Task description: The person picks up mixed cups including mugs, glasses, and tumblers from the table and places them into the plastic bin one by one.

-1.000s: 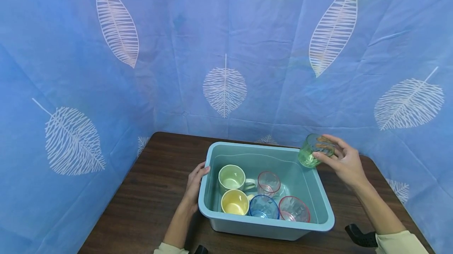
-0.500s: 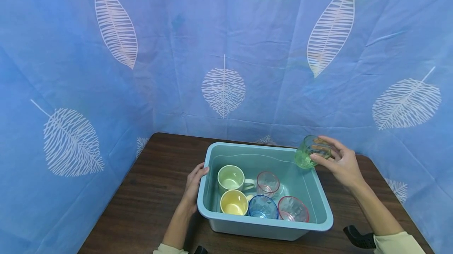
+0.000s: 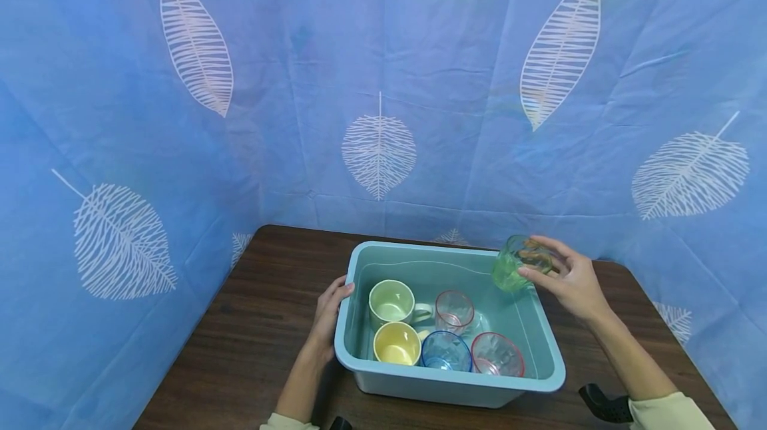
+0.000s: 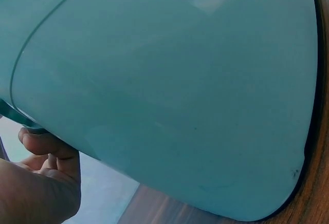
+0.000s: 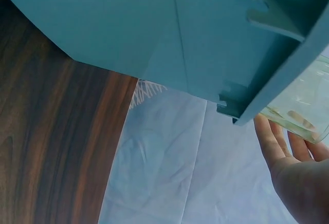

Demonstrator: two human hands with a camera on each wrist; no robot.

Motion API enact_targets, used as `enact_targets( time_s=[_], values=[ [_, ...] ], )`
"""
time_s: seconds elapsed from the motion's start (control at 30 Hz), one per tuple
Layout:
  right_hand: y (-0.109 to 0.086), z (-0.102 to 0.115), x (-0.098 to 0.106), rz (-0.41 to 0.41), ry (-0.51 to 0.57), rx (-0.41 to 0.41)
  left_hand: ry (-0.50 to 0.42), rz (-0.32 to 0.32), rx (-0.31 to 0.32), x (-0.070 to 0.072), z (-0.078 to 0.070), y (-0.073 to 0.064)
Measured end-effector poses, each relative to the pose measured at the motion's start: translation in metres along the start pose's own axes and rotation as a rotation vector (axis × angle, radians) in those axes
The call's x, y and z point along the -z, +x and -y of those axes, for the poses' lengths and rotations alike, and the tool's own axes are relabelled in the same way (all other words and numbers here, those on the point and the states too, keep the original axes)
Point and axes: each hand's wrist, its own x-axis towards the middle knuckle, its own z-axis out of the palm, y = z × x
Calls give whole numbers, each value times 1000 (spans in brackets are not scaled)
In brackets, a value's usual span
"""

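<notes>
My right hand holds a green drinking glass, tilted, over the back right corner of a blue-green plastic tub. In the right wrist view the fingers lie along the glass beyond the rim. My left hand grips the left rim of the tub, its fingertips over the edge. Inside stand a pale green mug, a yellow mug, a blue-rimmed glass and two red-rimmed glasses, one farther back and one in front.
The tub stands on a dark wooden table. A blue cloth with white leaf prints hangs behind the table and at both sides. Black wrist straps show near the sleeves.
My right hand has brought the green glass left and slightly down, farther in over the tub's corner, and the glass tips more. The left hand stays on the rim.
</notes>
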Motion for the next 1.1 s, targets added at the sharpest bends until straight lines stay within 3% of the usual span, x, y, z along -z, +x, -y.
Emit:
enact_targets(
  time_s=[0.43, 0.7, 1.1],
  values=[
    [2, 1, -10, 37, -91, -37, -12, 5, -3, 0, 0, -2],
    [2, 1, -14, 9, -350, 7, -13, 4, -7, 1, 1, -2],
    [3, -2, -19, 48, -451, 21, -6, -2, -13, 0, 0, -2]
  ],
)
